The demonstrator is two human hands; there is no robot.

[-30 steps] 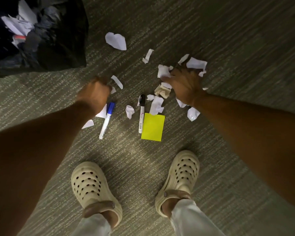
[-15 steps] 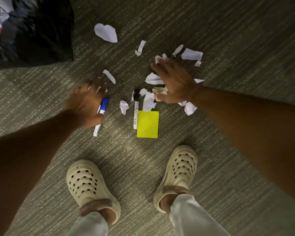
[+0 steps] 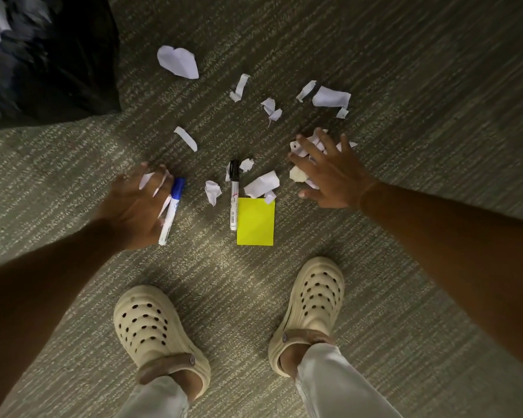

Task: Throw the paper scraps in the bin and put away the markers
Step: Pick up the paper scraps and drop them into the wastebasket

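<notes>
Hands first: your left hand [image 3: 136, 203] is spread flat, palm down, fingers splayed over a few white scraps on the carpet [image 3: 405, 70], with its fingertips just beside the cap of the blue-capped marker [image 3: 171, 211]. It grips nothing. Your right hand [image 3: 329, 176] is likewise spread wide, fingers fanned toward 11 o'clock over a small cluster of paper scraps [image 3: 302, 146], pressing down on them or hovering; you cannot tell which. Both forearms reach in from the lower corners, angled toward the middle.

The black-capped marker [image 3: 233, 196] lies between your hands, cap pointing to 12 o'clock, its barrel touching the left edge of the yellow sticky note [image 3: 255, 223]. A crumpled scrap [image 3: 261, 184] sits at the note's 12 o'clock, a smaller one [image 3: 212, 191] just left of that marker. More torn pieces lie scattered toward 12 and 1 o'clock, the largest white piece [image 3: 178, 61] at 11 o'clock. The black bin bag [image 3: 73, 55] stands at 10 o'clock, white paper visible inside. Your cream clogs [image 3: 151, 327] stand at 6 o'clock.
</notes>
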